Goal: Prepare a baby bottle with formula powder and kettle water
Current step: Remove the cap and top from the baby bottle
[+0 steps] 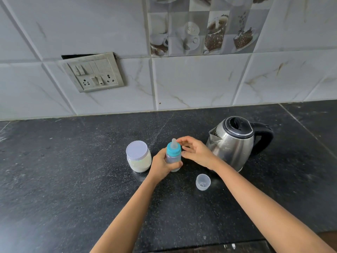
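Left hand (160,166) gripping bottle (173,157); right hand (196,152) open, fingers loose at its 3 o'clock; kettle (235,143) beyond.

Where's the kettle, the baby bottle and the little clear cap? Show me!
kettle (231,143), head view, on its shiny steel side.
baby bottle (174,150), head view, on its turquoise screw ring.
clear cap (203,182), head view, on its open rim, lying on the counter.

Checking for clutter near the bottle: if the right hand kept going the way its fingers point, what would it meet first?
Probably the bottle: the right hand points left at its teal collar.
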